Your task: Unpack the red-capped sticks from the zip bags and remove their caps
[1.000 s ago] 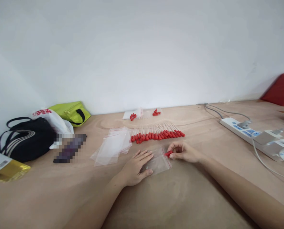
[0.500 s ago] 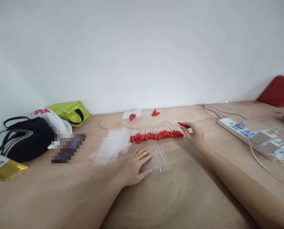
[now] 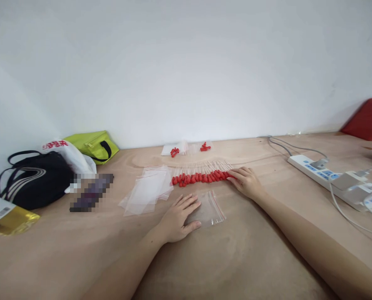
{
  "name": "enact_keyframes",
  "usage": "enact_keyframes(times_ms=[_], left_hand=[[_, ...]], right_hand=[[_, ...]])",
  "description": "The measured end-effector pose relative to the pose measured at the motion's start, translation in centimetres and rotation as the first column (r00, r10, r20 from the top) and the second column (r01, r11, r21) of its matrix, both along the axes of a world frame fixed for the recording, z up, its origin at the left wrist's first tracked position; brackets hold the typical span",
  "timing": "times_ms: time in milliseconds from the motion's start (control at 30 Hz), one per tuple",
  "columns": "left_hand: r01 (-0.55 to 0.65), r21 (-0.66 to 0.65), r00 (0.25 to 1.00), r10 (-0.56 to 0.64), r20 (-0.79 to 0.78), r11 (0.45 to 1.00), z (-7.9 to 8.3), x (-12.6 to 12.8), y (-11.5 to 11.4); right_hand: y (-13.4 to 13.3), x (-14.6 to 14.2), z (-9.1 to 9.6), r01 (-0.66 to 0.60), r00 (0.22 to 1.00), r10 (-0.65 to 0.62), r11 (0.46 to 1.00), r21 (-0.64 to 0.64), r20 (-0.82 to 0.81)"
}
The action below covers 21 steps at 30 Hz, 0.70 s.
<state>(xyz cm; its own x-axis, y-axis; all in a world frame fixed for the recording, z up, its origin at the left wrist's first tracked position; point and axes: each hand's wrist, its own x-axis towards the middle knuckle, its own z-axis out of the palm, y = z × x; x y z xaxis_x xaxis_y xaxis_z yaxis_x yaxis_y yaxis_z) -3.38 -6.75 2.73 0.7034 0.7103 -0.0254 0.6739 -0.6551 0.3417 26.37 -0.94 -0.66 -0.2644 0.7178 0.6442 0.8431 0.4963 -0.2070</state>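
Note:
My left hand (image 3: 178, 220) lies flat with fingers spread on the left part of a small clear zip bag (image 3: 211, 210) with a red seal strip. A row of several thin clear droppers with red caps (image 3: 198, 177) lies just beyond the bag. My right hand (image 3: 246, 182) rests at the right end of that row, fingers drawn together and pinching the last red cap there. A loose stack of empty zip bags (image 3: 148, 188) lies left of the row.
Two filled bags with red pieces (image 3: 187, 148) sit by the wall. A black bag (image 3: 32, 179), white plastic bag (image 3: 69, 156) and green pouch (image 3: 90, 146) are far left. A gold box (image 3: 7, 216) sits beside them. A power strip (image 3: 323, 173) with cables lies right, with a red object (image 3: 369, 118) behind it.
My right hand left the bag's mouth with a red-capped dropper, swung up to the row's far right end, then came down onto the last caps. The left hand stayed put.

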Motion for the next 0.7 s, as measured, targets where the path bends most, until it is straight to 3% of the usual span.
enact_keyframes(times_ms=[100, 167, 267, 367, 433, 533, 633, 700], left_hand=[[-0.003, 0.005, 1.000, 0.003, 0.012, 1.000, 0.0, 0.0, 0.0], [-0.004, 0.013, 1.000, 0.004, 0.019, 1.000, -0.1, 0.0, 0.0], [0.004, 0.028, 0.999, -0.005, 0.035, 1.000, -0.2, 0.0, -0.1], [-0.016, 0.021, 0.996, 0.014, 0.084, 1.000, -0.2, 0.0, -0.1], [-0.096, 0.016, 0.982, 0.092, 0.167, 0.995, -0.2, 0.1, 0.1], [-0.307, 0.001, 0.908, 0.292, 0.300, 0.952, -0.4, 0.3, 0.6], [-0.423, -0.038, 0.870, 0.417, 0.264, 0.905, -0.4, 0.6, 0.8], [-0.431, -0.043, 0.883, 0.431, 0.185, 0.901, -0.3, 0.8, 0.7]], right_hand=[[-1.6, -1.3, 0.8, 0.010, 0.995, -0.008, 1.000, 0.019, -0.097], [-3.1, -2.8, 1.3, -0.111, 0.981, 0.110, 0.994, 0.002, -0.159], [-5.2, -5.3, 1.7, -0.428, 0.904, 0.422, 0.891, -0.152, -0.072], [-6.3, -6.7, 1.4, -0.499, 0.858, 0.511, 0.813, -0.300, -0.041], [-6.4, -6.8, 1.1, -0.516, 0.847, 0.526, 0.778, -0.359, -0.078], [-6.2, -6.5, 1.1, -0.597, 0.792, 0.589, 0.696, -0.398, -0.159], [-6.1, -6.7, 1.3, -0.675, 0.725, 0.658, 0.621, -0.399, -0.203], [-6.0, -7.1, 1.3, -0.704, 0.698, 0.686, 0.607, -0.370, -0.203]])
